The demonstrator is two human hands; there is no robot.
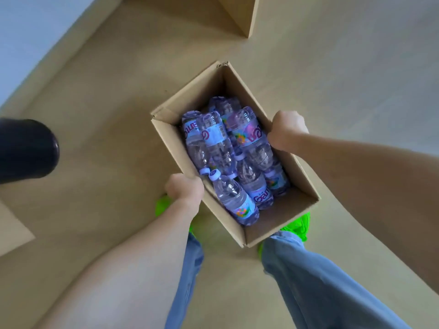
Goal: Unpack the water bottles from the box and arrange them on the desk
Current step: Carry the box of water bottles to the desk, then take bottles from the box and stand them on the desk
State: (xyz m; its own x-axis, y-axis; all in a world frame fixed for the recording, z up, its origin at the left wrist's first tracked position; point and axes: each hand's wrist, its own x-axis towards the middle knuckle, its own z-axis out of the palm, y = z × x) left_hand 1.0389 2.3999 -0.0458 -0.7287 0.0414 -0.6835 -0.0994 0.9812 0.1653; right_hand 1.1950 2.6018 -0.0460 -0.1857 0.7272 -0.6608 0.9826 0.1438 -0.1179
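Water bottles [228, 160] lie jumbled on their sides inside an open cardboard box [280, 224], stacked in at least two layers, labels facing various ways, white caps showing mostly toward the near-left. None out yet, so unpacking not started by my read. Box long axis runs from far-left to near-right, roughly diagonal in the frame.

Left hand [184, 187] is closed over the box's left rim, fingers curled onto the wall. Right hand [286, 131] is closed over the right rim, farther away. So both hands grip the box itself, not a bottle. Box sits between the hands, in front of the legs; whether it is lifted or resting on the floor [107, 91] I cannot tell.

Bottles lie between both hands, just inside the rims. Left hand is nearest the capped ends, so it looks better placed for a first grab.

Around: green shoes [298, 225] under the box, jeans [320, 281], a black cylindrical object [26, 150] at left, another cardboard piece [240, 13] at far. No desk clearly in view.
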